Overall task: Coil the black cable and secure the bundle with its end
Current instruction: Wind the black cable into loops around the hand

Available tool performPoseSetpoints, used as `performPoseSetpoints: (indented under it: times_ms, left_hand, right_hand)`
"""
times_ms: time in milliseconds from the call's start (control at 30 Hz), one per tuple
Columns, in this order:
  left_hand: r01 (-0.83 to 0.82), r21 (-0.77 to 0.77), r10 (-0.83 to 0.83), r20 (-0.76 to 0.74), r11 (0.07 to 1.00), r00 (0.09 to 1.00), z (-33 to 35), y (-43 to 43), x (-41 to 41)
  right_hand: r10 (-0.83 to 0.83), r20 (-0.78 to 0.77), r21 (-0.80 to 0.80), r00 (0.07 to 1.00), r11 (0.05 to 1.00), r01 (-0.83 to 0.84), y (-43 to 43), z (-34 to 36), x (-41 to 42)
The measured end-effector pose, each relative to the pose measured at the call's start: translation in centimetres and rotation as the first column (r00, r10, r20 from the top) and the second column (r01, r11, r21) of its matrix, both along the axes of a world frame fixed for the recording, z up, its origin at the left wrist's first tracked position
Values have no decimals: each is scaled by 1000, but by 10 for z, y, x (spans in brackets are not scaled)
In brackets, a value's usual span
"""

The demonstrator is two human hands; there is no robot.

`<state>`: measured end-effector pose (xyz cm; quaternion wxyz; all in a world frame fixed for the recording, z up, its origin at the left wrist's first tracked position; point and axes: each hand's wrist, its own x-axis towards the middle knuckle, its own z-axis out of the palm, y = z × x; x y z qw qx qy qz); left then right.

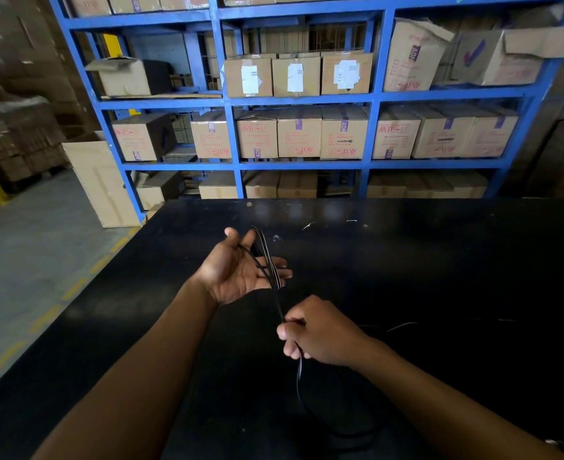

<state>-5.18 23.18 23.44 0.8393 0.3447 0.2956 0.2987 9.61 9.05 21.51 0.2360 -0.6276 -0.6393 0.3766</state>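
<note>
Both forearms reach over the black counter (439, 260). Right hand (320, 333) curls closed, pinching the black cable (275, 280) taut. Left hand (237, 270) palm up, fingers spread, several cable loops wound round them. Slack trails from the right fist onto the counter. Blue shelving (300, 97) with cartons behind.

A black counter (439, 260) fills the lower two thirds of the frame, its far edge running across the middle. Small pale specks and scraps (307, 225) lie scattered near that far edge. A slack length of black cable (298, 376) trails down onto the counter at lower centre, hard to trace against the dark top.
</note>
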Motion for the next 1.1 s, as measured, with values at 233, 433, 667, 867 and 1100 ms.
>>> performPoseSetpoints:
  times_ms: [233,433,667,867,1100]
  left_hand:
    - [206,82,-210,42,975,977,8,-9,1]
    - [405,159,-414,28,900,910,22,-21,1]
    - [591,219,-599,-36,776,800,22,-41,2]
    - [666,197,-662,-93,720,744,7,-49,10]
    - [617,99,-614,-57,781,787,-8,-44,10]
  right_hand:
    - [61,47,-75,997,996,-58,4,-43,8]
    - [22,251,-62,968,998,-7,38,-46,39]
    - [-120,463,107,878,991,79,74,3,78]
    - [-162,543,231,824,972,39,86,55,81]
    - [-206,561,313,802,950,26,88,80,74]
